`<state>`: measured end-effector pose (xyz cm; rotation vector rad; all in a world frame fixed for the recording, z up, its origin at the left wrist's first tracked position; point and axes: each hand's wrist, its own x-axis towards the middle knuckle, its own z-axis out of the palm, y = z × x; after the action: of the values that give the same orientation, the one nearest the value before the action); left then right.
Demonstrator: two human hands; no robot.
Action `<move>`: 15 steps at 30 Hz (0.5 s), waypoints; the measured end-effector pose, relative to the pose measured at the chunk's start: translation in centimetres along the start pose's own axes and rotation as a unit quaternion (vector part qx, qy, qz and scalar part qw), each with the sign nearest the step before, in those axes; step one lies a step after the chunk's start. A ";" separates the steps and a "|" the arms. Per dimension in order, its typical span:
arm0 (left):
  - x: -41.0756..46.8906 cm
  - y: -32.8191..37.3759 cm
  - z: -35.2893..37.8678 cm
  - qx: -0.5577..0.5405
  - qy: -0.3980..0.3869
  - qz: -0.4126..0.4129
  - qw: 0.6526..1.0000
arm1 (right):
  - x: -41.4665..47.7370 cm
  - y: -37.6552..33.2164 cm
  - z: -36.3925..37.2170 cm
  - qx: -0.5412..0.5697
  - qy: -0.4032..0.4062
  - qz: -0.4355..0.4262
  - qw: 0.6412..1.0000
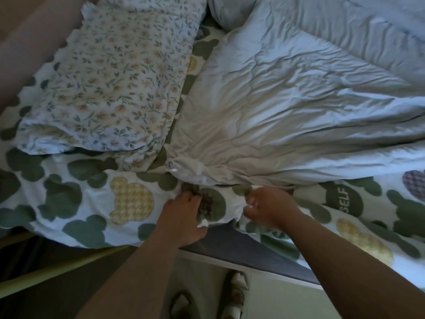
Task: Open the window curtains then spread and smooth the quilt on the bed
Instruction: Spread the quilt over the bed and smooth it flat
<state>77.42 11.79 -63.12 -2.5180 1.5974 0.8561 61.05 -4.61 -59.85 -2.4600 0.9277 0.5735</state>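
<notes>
Two pinches, left hand (185, 215) and right hand (272, 208), on green-blotched white sheet (92, 204); pale padded quilt (287, 100) likely soft, light: take at its corner.

The quilt (287, 100) is pale padded cloth, stitched in wavy lines and finely creased, with a faint sheen where light falls; left of the quilt the pillow (115, 84) is thin matt cloth printed with small flowers, its edge scalloped; under the quilt the sheet (80, 199) is smooth matt cloth printed with green shapes and yellow checked patches, soft enough to bunch where the left hand (184, 217) and right hand (271, 208) pinch it just below the quilt's corner; below the quilt the mattress side (241, 247) is dark grey and matt; far left of the quilt the headboard (27, 38) looks plain, beige and matt; the rail (57, 270) lower left is pale, smooth and hard, its material unclear.
</notes>
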 end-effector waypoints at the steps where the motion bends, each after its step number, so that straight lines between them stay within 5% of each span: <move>1: 0.1 0.2 0.6 0.053 -0.004 -0.004 0.999 | -0.3 0.4 0.8 0.014 0.001 0.014 1.000; 10: 2.5 -0.4 2.0 0.207 0.084 -0.047 0.973 | 0.0 2.2 8.4 -0.172 0.087 0.093 0.977; 15: 3.4 -2.0 0.8 0.113 0.073 -0.007 0.991 | 0.5 1.5 7.1 -0.121 0.106 0.099 0.982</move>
<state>79.86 10.18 -65.87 -2.4755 1.6117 0.4659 58.78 -2.10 -66.29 -2.7036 1.2656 0.5223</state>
